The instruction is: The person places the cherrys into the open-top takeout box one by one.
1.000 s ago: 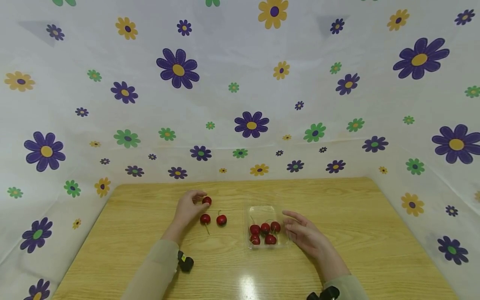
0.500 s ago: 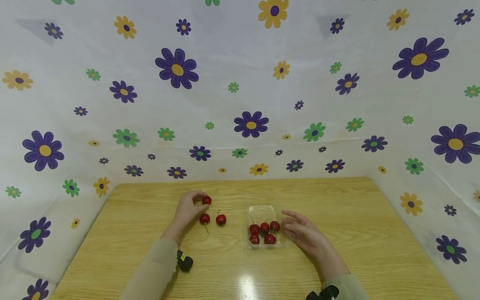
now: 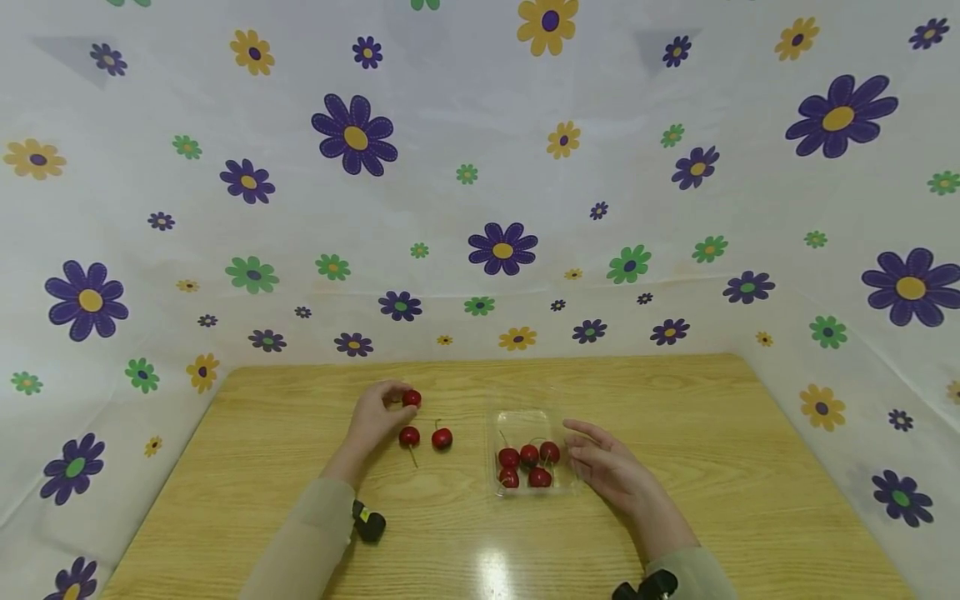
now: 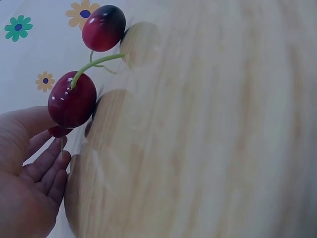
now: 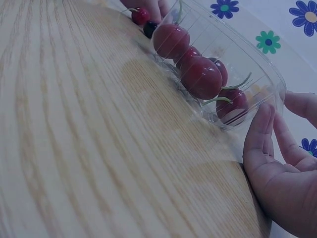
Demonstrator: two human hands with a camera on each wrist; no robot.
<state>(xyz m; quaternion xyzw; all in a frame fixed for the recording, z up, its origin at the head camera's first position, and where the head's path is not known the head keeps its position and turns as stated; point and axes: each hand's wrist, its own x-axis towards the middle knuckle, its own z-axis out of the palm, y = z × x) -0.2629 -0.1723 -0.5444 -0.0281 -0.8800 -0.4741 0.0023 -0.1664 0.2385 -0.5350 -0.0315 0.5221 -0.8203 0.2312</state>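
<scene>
At the back left of the table my left hand [image 3: 374, 417] pinches a dark red cherry [image 3: 412, 399] between thumb and fingers. In the left wrist view that cherry [image 4: 60, 132] is mostly hidden behind a nearer one. Two more cherries with green stems, one nearer the hand [image 3: 409, 437] and one to its right [image 3: 442, 439], lie on the wood. A clear plastic box [image 3: 522, 416] holds several cherries [image 5: 200, 78] in its near part. My right hand [image 3: 615, 475] rests its fingers against the box's right wall, fairly straight, not curled round it.
The wood-grain table [image 3: 435, 542] carries all of this. A white cloth [image 3: 442, 200] printed with flowers rises behind it and on both sides. Black wrist cameras sit on the left [image 3: 370, 523] and right [image 3: 647, 587] sleeves.
My left hand's cherry has shifted very slightly back and left. The right hand, the box and the two loose cherries stay in place.
</scene>
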